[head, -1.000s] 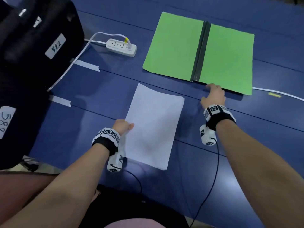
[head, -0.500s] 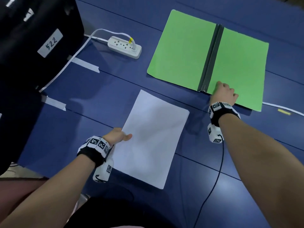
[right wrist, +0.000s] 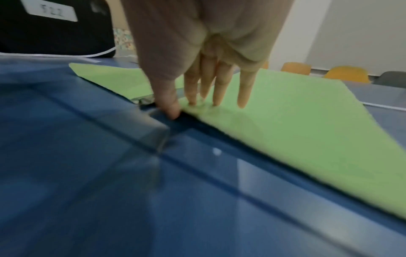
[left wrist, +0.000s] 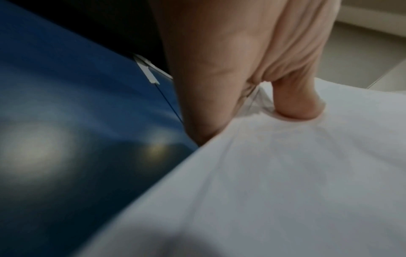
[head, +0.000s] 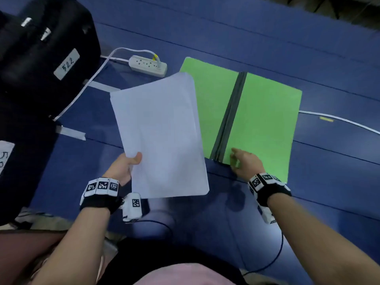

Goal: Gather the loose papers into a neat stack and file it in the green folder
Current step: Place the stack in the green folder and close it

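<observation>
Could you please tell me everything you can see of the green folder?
The green folder lies open on the blue table: two green, card-like covers joined by a grey spine. The right hand pinches the right cover's near edge beside the spine, fingers on top, thumb at the edge, which looks lifted. The paper stack, held by the left hand, overlaps its left cover in the head view.

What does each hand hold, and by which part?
Left hand: paper stack, pinched at its lower left edge. Right hand: green folder, pinched at its near edge beside the spine.
</observation>
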Tool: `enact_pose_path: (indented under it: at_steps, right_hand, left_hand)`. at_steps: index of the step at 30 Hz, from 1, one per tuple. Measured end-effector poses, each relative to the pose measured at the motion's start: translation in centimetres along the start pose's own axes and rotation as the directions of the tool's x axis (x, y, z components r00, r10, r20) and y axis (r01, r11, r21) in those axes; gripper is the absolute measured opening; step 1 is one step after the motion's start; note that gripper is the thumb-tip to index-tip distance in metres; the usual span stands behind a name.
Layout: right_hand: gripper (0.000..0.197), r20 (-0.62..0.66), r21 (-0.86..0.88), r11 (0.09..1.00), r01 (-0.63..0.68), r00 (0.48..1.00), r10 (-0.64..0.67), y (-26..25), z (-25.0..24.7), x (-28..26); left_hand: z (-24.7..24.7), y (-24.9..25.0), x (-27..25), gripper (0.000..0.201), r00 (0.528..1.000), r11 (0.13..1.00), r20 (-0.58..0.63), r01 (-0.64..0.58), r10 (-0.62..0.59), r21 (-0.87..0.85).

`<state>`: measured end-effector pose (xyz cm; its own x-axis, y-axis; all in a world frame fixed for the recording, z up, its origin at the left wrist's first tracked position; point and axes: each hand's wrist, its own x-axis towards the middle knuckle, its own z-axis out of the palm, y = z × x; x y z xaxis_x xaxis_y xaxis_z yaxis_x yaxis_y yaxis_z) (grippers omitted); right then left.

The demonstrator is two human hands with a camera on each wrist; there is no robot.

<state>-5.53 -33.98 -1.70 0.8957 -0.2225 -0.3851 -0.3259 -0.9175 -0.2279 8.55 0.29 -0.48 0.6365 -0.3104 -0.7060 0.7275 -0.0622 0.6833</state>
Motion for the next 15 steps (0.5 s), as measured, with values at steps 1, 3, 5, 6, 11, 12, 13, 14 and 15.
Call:
enact_pose_path:
  at_steps: [1,3,5,6,11,12,13,14,15]
  right_hand:
    - [0.038,0.032,0.035,0.999,-0.004,0.999,0.003,0.0,0.8,-1.4]
    - [0.043,0.019,0.135,0.988,-0.071,0.997,0.069,0.1,1.4,-3.3]
    - [0.053,-0.071,0.204,0.967,-0.151,0.983,0.169,0.9,1.7,-3.8]
    - [0.063,-0.101,0.205,0.955,-0.214,0.966,0.238,1.4,2.0,-3.8]
    - [0.093,0.078,0.07,0.908,-0.412,0.91,0.407,2.6,4.5,-4.4]
    - [0.094,0.097,0.06,0.916,-0.397,0.915,0.39,2.4,4.8,-4.8]
    - [0.096,0.107,0.055,0.924,-0.379,0.922,0.372,2.1,5.1,-5.2]
    - [0.096,0.116,0.052,0.928,-0.369,0.925,0.362,1.5,5.4,-5.7]
    - [0.096,0.121,0.058,0.929,-0.366,0.926,0.357,1.1,5.8,-6.2]
  left_hand:
    - [0.0,0.3,-0.4,0.024,1.0,1.0,0.005,-0.026,0.026,-0.002]
    - [0.2,0.7,-0.9,0.024,0.997,0.997,-0.004,-0.073,0.073,0.004]
    - [0.5,0.8,-1.5,0.023,0.996,0.996,-0.021,-0.086,0.086,0.033]
    - [0.7,0.6,-1.7,0.022,0.996,0.995,-0.026,-0.082,0.084,0.062]
    - [1.6,-0.4,-2.5,0.04,0.996,0.984,-0.069,-0.046,0.058,0.174]
    - [1.8,-0.6,-2.6,0.04,0.997,0.98,-0.058,-0.04,0.052,0.194]
    - [1.9,-0.8,-2.7,0.04,0.998,0.976,-0.053,-0.033,0.045,0.216]
    - [2.1,-1.0,-2.8,0.04,0.998,0.971,-0.05,-0.024,0.037,0.237]
    - [2.1,-1.3,-2.6,0.041,0.998,0.962,-0.059,-0.015,0.032,0.271]
